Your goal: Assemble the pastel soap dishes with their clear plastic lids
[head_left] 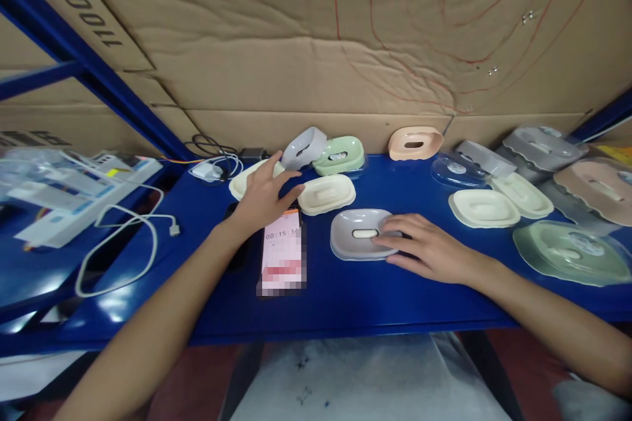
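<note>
On the blue table before me lies a grey plastic soap dish (345,245) with a cream strip showing in its centre slot. My right hand (427,243) grips its right end, fingers over the rim and thumb at the near side. Farther left, my left hand (264,194) reaches over a cream oval dish (241,183), fingers spread; whether it touches that dish I cannot tell. Just right of those fingers is another cream dish (326,195). Behind stand a tilted grey slotted dish (303,148) and a green dish (345,154) with a label.
A phone (281,253) showing a timer lies under my left wrist. At the back is a peach slotted dish (415,143). Cream, grey, brown and green dishes (573,253) crowd the right. White cable (155,243) and a power strip (89,204) lie left. Cardboard (276,66) walls the back.
</note>
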The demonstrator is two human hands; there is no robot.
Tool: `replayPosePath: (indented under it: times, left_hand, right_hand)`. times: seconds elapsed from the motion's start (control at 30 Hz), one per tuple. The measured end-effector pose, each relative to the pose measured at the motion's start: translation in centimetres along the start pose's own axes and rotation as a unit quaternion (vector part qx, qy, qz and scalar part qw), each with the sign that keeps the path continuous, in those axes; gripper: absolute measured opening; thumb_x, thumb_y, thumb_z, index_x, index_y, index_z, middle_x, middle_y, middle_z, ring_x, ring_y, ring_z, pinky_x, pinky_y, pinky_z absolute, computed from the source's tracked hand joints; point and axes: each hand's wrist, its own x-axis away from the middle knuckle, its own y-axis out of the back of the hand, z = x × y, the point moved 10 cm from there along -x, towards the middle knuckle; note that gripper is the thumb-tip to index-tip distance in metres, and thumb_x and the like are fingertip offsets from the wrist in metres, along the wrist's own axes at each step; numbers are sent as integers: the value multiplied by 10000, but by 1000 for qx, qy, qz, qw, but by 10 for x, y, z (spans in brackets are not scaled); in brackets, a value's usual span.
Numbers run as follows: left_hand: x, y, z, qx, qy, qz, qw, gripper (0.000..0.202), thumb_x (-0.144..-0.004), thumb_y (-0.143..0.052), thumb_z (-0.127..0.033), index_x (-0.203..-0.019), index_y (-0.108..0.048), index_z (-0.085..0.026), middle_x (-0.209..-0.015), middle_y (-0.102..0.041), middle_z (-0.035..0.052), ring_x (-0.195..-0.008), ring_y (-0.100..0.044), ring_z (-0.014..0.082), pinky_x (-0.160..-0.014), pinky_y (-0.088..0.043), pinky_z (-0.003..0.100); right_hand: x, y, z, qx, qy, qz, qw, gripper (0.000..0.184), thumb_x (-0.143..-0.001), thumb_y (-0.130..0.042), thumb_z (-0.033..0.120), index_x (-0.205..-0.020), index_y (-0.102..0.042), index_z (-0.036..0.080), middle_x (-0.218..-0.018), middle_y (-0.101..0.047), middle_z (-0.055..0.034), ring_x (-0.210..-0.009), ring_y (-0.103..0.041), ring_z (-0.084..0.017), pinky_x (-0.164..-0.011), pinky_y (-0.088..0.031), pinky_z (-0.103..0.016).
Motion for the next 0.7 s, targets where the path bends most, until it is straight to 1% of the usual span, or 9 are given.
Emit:
replayPosePath:
  times: [0.13,0.27,0.37,0.5,0.57,0.63,0.7]
  left_hand:
    - [-3,-7,4,-2,18,14,1000,458,-1070,-522,-508,-1404,-689,-244,-1738,-293,208,-1584,-343,438,-1201,-347,682]
    - [-5,-13,3,-13,25,28,999,469,-1069,-506,-517,-1416,-689,-260,-1688,-353,222,-1561,-367,431,-1179,-348,690]
    - [-6,-12,4,-8,30,19,999,506,-1065,-506,-528,-1472,-638,-258,-1661,-374,227,-1532,-401,415,-1175,-354,672]
    - [-7,-8,1,-12,25,3,1000,570,-1065,-486,-550,-1545,-561,-253,-1651,-364,233,-1527,-389,414,-1162,-365,655]
    - [-7,-7,-2,-28,21,-5,999,588,-1058,-486,-551,-1550,-557,-236,-1585,-415,238,-1468,-435,419,-1127,-403,630]
    - [-6,-7,-6,-44,14,-11,999,622,-1049,-489,-549,-1565,-538,-206,-1465,-495,233,-1333,-521,405,-1071,-450,587]
    - [-6,-9,-9,-54,6,-7,999,675,-1043,-489,-545,-1610,-471,-179,-1365,-550,218,-1204,-569,383,-1020,-480,553]
  right_hand:
    - [0,0,-1,-5,-3,-5,1000,382,-1074,-617,349,-1438,-652,240,-1371,-674,-136,-1331,-617,-295,-1094,-540,-498]
    - [0,-1,1,-3,4,-2,1000,377,-1074,-618,344,-1427,-649,216,-1377,-665,-145,-1327,-612,-294,-1091,-544,-491]
    - [0,-1,0,-2,2,-3,1000,377,-1076,-615,344,-1428,-646,214,-1376,-663,-145,-1325,-609,-293,-1088,-548,-497]
    - [0,-2,-1,-9,-7,1,1000,379,-1078,-610,346,-1440,-641,239,-1379,-665,-137,-1328,-612,-292,-1092,-550,-502]
    - [0,-2,-1,-11,-8,2,1000,382,-1079,-608,349,-1445,-638,246,-1381,-665,-137,-1328,-612,-294,-1093,-550,-512]
    - [0,-2,-1,-11,-8,4,1000,383,-1080,-606,348,-1447,-637,242,-1385,-663,-138,-1332,-610,-295,-1094,-549,-514]
    - [0,-2,-1,-13,-8,6,1000,384,-1078,-609,343,-1447,-637,239,-1389,-662,-138,-1336,-609,-293,-1096,-549,-510]
